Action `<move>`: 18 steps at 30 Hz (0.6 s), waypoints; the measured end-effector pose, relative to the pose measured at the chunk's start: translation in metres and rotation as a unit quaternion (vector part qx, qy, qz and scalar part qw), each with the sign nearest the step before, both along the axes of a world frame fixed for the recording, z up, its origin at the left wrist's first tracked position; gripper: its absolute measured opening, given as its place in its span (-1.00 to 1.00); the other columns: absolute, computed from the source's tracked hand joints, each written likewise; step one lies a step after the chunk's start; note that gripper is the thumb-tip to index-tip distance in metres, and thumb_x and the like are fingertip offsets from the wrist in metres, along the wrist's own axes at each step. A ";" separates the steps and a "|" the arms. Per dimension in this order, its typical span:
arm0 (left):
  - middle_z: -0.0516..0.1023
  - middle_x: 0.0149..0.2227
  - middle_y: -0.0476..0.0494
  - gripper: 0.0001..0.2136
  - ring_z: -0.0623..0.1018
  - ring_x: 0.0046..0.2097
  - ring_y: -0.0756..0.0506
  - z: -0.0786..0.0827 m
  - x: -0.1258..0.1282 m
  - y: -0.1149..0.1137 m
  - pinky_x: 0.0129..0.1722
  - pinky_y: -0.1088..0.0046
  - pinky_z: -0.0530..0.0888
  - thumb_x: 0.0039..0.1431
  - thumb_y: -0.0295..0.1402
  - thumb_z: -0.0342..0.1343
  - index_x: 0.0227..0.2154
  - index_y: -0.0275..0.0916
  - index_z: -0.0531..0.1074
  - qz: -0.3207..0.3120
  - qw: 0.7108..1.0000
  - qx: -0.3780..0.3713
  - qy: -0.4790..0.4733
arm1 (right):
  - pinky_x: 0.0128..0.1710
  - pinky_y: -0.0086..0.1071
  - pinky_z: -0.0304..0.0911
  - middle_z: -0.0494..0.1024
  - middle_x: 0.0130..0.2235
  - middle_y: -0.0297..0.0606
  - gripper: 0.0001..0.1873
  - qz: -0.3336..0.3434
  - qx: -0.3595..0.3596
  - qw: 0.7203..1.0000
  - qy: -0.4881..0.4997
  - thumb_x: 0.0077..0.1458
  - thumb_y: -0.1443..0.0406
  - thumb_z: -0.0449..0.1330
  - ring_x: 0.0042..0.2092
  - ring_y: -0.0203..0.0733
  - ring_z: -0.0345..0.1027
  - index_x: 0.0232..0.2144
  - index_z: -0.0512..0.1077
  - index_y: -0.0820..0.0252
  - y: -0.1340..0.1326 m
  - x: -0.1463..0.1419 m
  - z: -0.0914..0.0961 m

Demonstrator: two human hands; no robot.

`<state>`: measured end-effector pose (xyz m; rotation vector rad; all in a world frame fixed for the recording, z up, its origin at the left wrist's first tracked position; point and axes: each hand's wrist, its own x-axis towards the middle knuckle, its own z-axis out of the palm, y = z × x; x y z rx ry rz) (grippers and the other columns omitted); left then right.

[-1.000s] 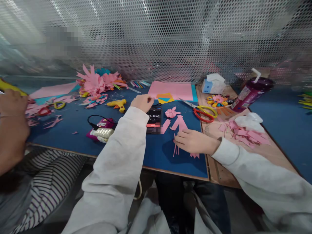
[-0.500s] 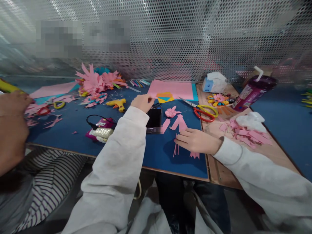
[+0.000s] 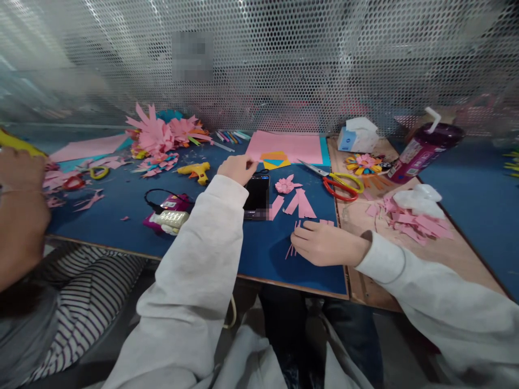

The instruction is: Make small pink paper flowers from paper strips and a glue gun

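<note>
My left hand (image 3: 237, 168) is at the upper left corner of a dark phone (image 3: 258, 194), fingers curled together; what lies between its fingertips is hidden. Over the blue mat, my right hand (image 3: 324, 244) has its fingers drawn together on thin pink paper strips (image 3: 289, 252), whose ends stick out on both sides of the fingertips. Part of another pink paper piece (image 3: 326, 222) shows just above that hand. A small pink paper flower (image 3: 285, 185) lies right of the phone. Wider pink strips (image 3: 300, 204) rest below the flower.
Red-and-yellow scissors (image 3: 343, 186) lie open to the right. Behind are pink sheets (image 3: 287, 145); a purple cup (image 3: 419, 151), tissue box (image 3: 357, 136) and pink scraps (image 3: 413, 219) stand right. Left are a yellow glue gun (image 3: 197, 172), paper flowers (image 3: 158, 132) and another person's hand (image 3: 22, 178).
My right hand has moved slightly down, uncovering a pink piece above it and covering the fringed paper below. The thin strips now lean. My left hand stays by the phone.
</note>
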<state>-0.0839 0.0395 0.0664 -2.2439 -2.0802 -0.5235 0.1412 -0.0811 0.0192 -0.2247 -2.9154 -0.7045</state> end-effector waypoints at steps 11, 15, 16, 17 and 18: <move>0.59 -0.24 -0.19 -0.72 0.53 -0.16 -0.17 0.000 -0.002 0.000 -0.14 0.34 0.40 0.16 -0.20 -0.03 -0.26 -0.19 0.53 0.006 1.000 -0.001 -0.001 | -0.42 -0.30 -0.09 0.40 -0.42 -0.22 -0.71 0.000 0.000 1.000 0.022 0.21 0.47 -0.07 -0.40 -0.24 0.20 -0.47 0.38 0.31 0.001 0.001 -0.003; 0.59 -0.24 -0.20 -0.72 0.53 -0.16 -0.19 -0.001 -0.002 0.001 -0.13 0.32 0.40 0.16 -0.21 -0.03 -0.26 -0.20 0.53 0.001 1.000 0.000 -0.001 | -0.42 -0.30 -0.09 0.41 -0.41 -0.21 -0.70 -0.001 0.008 1.000 0.027 0.22 0.45 -0.08 -0.40 -0.24 0.20 -0.46 0.38 0.30 0.002 0.001 -0.003; 0.59 -0.24 -0.21 -0.72 0.53 -0.16 -0.19 -0.001 -0.003 0.002 -0.14 0.32 0.40 0.16 -0.21 -0.04 -0.26 -0.20 0.53 0.001 1.000 0.000 -0.001 | -0.42 -0.30 -0.08 0.41 -0.41 -0.21 -0.70 -0.002 0.009 1.000 0.028 0.22 0.45 -0.08 -0.40 -0.24 0.20 -0.46 0.38 0.30 0.002 0.001 -0.003; 0.59 -0.24 -0.21 -0.71 0.53 -0.16 -0.19 -0.001 -0.003 0.002 -0.14 0.32 0.40 0.16 -0.20 -0.04 -0.26 -0.20 0.53 0.001 1.000 0.000 0.000 | -0.42 -0.30 -0.08 0.41 -0.42 -0.22 -0.70 -0.002 0.010 1.000 0.029 0.22 0.45 -0.08 -0.40 -0.24 0.20 -0.46 0.38 0.29 0.002 0.001 -0.003; 0.59 -0.24 -0.21 -0.71 0.53 -0.16 -0.19 -0.001 -0.003 0.002 -0.13 0.33 0.40 0.16 -0.20 -0.04 -0.26 -0.20 0.53 0.001 1.000 0.001 0.001 | -0.42 -0.30 -0.08 0.41 -0.41 -0.22 -0.70 -0.003 0.012 0.999 0.031 0.22 0.45 -0.07 -0.40 -0.24 0.20 -0.47 0.38 0.29 0.002 0.001 -0.003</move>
